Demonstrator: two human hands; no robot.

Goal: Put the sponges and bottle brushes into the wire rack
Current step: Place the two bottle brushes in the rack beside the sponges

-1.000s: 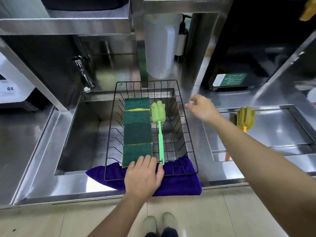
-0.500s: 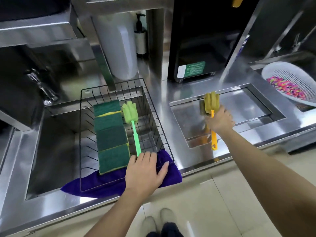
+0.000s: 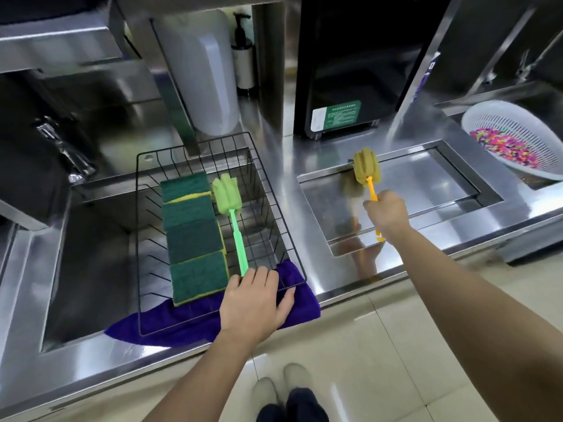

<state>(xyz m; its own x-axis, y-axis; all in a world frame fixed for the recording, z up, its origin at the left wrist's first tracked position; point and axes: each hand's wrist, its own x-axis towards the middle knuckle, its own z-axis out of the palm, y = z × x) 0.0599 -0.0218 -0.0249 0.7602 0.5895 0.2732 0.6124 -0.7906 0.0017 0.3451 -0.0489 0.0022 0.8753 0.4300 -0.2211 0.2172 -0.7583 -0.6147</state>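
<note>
right hand (image 3: 384, 212) is closed around the orange handle of the yellow-headed bottle brush (image 3: 366, 167), over the desk's recessed tray (image 3: 432, 190). best carried level, laid beside the green brush (image 3: 230, 208) in the wire rack (image 3: 275, 205). left hand (image 3: 253, 303) rests flat, fingers spread, on the rack's front edge.

The right hand (image 3: 386, 212) has lifted the orange brush (image 3: 367, 171).

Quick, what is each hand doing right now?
Left hand: open, flat on the wire rack front edge.
Right hand: closed on the orange-handled bottle brush.
</note>
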